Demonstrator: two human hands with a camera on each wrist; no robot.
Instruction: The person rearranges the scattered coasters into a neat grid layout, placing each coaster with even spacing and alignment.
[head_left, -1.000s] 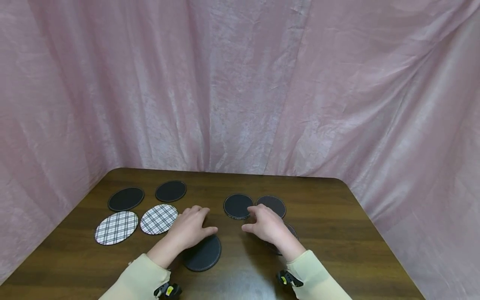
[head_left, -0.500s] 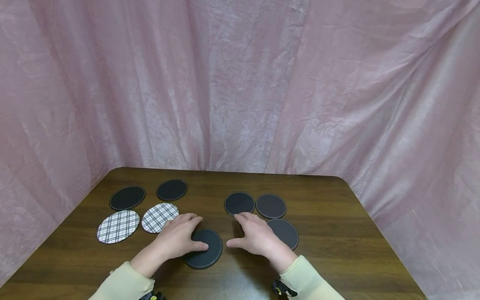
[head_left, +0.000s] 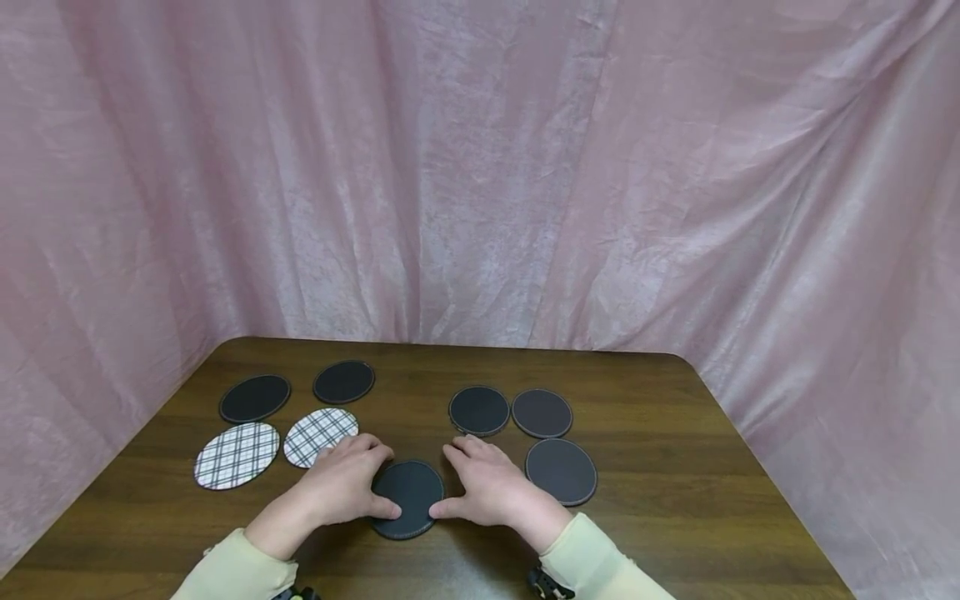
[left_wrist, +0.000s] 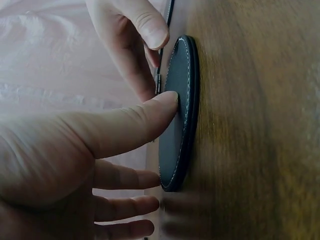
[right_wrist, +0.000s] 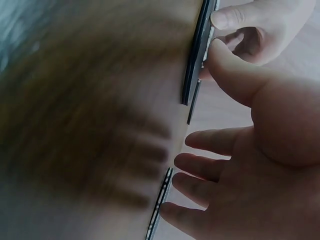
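Has left hand [head_left: 341, 482] and right hand [head_left: 487, 487] at opposite sides of dark round coaster [head_left: 411, 497], toward near part of wooden bench [head_left: 697, 517]. Lies flat there between both, light stitching along rim per left wrist view.

Left: released, not wrapped round anything; thumb over top face, other fingers stretched out past left rim. Cannot tell if thumb pressing or just above. Covers part of inner plaid coaster [head_left: 318, 435] in head view.

Right: also released, fingers spread and fairly straight, thumb tip at right rim, exact contact unclear. Fingertips near close edge of middle black coaster [head_left: 479, 410].

Also on bench, left group: outer plaid coaster [head_left: 237, 456] just beside inner one, both white with dark check; behind, far-left black coaster [head_left: 255, 398] and second black coaster [head_left: 343, 382], apart from each other.

Right group: brownish coaster [head_left: 542, 413] right next to middle black one, grey coaster [head_left: 561, 472] just in front of brownish one, close to right wrist.

Behind bench: pink curtain [head_left: 480, 183], folded and shiny. On arms: pale sleeves [head_left: 240, 571], black wrist gear [head_left: 550, 583] partly visible at cuffs.
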